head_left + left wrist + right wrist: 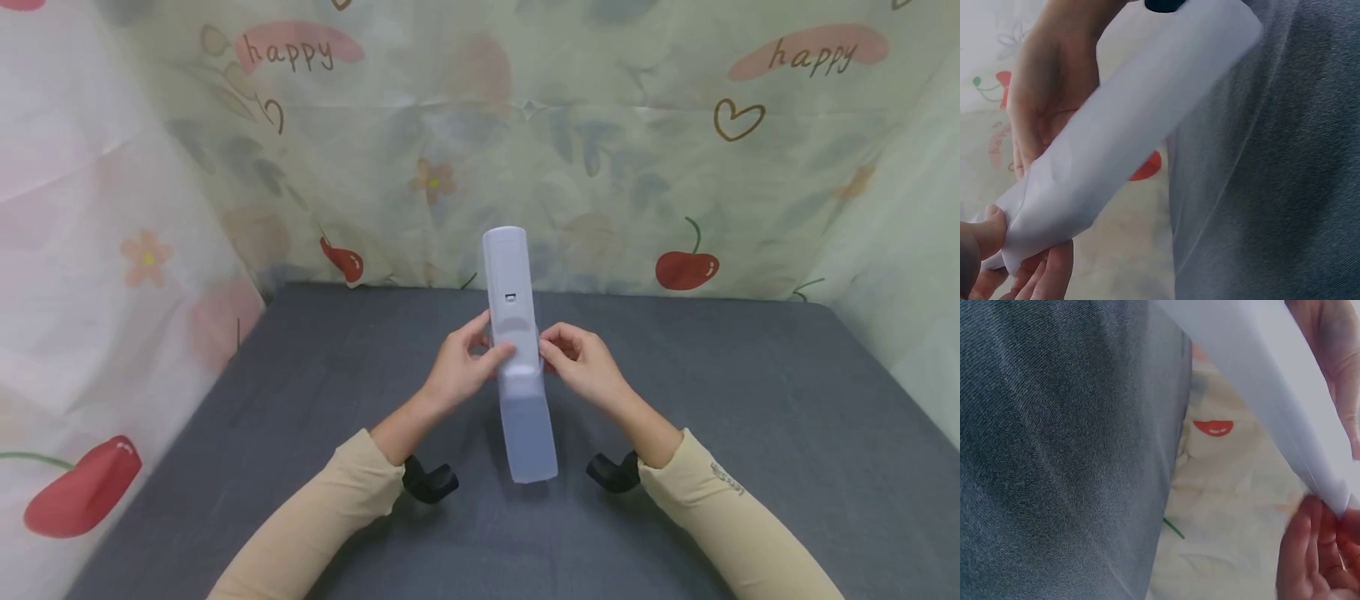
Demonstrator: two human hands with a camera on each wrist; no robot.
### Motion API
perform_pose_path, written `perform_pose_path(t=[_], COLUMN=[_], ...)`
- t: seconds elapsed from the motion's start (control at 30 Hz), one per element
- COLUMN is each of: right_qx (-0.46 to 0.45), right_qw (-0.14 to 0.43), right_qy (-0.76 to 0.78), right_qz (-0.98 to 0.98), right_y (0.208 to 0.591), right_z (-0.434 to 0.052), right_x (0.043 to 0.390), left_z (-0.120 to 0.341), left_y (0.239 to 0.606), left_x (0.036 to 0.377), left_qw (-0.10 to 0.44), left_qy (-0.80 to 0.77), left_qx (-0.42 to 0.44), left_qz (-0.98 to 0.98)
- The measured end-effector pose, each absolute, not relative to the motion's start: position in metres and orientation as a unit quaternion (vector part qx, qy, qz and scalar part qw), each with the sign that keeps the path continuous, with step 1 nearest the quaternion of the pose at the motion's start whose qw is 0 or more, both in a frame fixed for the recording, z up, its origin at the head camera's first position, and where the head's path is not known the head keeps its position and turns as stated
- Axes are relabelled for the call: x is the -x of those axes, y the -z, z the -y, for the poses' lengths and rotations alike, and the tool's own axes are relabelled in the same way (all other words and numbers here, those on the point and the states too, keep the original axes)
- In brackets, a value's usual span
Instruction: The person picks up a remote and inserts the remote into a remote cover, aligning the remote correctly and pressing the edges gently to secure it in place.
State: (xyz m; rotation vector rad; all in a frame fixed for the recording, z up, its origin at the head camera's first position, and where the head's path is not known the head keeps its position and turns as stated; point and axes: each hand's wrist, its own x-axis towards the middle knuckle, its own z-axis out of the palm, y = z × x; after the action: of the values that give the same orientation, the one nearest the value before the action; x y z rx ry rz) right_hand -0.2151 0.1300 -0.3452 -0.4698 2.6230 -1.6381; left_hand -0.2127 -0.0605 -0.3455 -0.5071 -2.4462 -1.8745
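The white plastic device (523, 367), at the head frame's centre, could twist loose — its long lower end looks unsupported — if the right hand (588, 362), pinching its edge, tugs harder than the left hand (459, 368), gripping between thumb and fingers, resists.

In head view, sleeve lettering (727, 478) at four o'clock illegibly small, left hand (463, 367) partly hidden behind white plastic device (512, 271)

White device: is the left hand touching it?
Touching. The head view shows the left hand gripping the white device, its thumb lying on the face toward the camera.
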Motion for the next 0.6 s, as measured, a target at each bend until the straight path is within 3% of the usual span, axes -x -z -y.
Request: perform_pose_path(t=[0.17,0.5,0.6], right_qx=[0.133,0.131,0.133], right_qw=[0.048,0.061,0.058], right_qy=[0.572,0.561,0.562], right_qz=[-0.808,-0.815,-0.814], right_y=[0.340,0.333,0.332], right_z=[-0.130,-0.131,-0.132], right_x=[0.213,0.219,0.220], left_z=[0.061,0.055,0.056], left_y=[0.342,0.345,0.345], left_x=[0.212,0.209,0.212], left_qw=[0.020,0.023,-0.001], left_qy=[0.584,0.553,0.584], left_qx=[0.163,0.178,0.157], left_qz=[0.795,0.814,0.796])
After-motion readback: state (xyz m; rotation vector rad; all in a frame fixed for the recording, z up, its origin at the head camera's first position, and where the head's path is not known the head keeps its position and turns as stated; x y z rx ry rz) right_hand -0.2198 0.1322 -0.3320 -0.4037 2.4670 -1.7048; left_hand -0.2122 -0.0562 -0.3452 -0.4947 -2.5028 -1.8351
